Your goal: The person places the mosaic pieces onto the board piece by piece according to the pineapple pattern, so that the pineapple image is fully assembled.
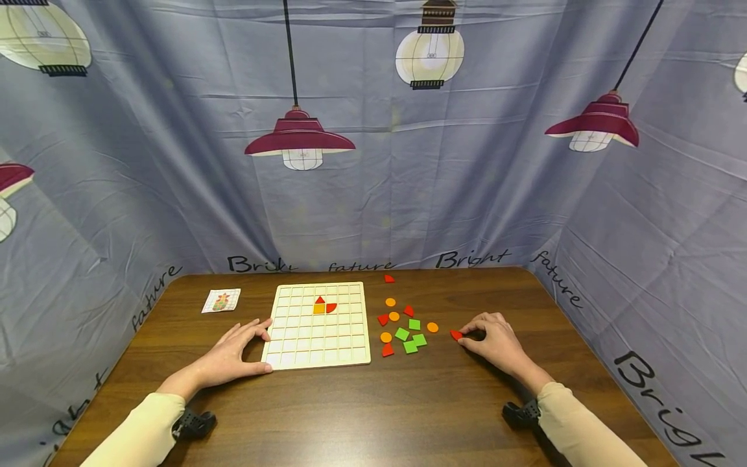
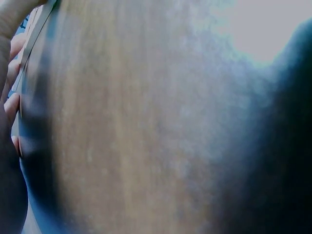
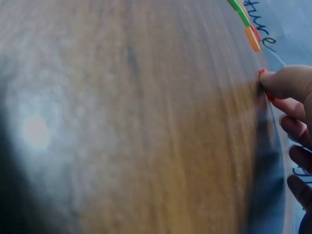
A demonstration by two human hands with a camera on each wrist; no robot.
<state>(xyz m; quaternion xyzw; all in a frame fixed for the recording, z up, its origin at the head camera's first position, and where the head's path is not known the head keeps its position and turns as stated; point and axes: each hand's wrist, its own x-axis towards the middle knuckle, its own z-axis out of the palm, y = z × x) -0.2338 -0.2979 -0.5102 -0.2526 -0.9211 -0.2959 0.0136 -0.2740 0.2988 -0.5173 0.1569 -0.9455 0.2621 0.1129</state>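
Observation:
A cream grid board point(image 1: 315, 340) lies on the table with a red triangle point(image 1: 320, 300), an orange square point(image 1: 319, 309) and a red quarter-circle point(image 1: 331, 307) in its cells. My left hand point(image 1: 236, 353) rests along the board's left edge, thumb by the near corner and fingers spread farther up. To the right of the loose pieces, my right hand point(image 1: 493, 338) pinches a small red piece point(image 1: 456, 335) between thumb and finger. In the right wrist view that red piece point(image 3: 262, 73) shows at the thumb tip, partly covered.
Between board and right hand lie several green squares point(image 1: 414, 324), orange circles point(image 1: 432, 327) and red pieces point(image 1: 388, 350). One red quarter-circle point(image 1: 389, 279) sits near the table's back edge. A gridded picture card point(image 1: 211, 301) lies at the back left. Printed curtains point(image 1: 373, 214) surround the table.

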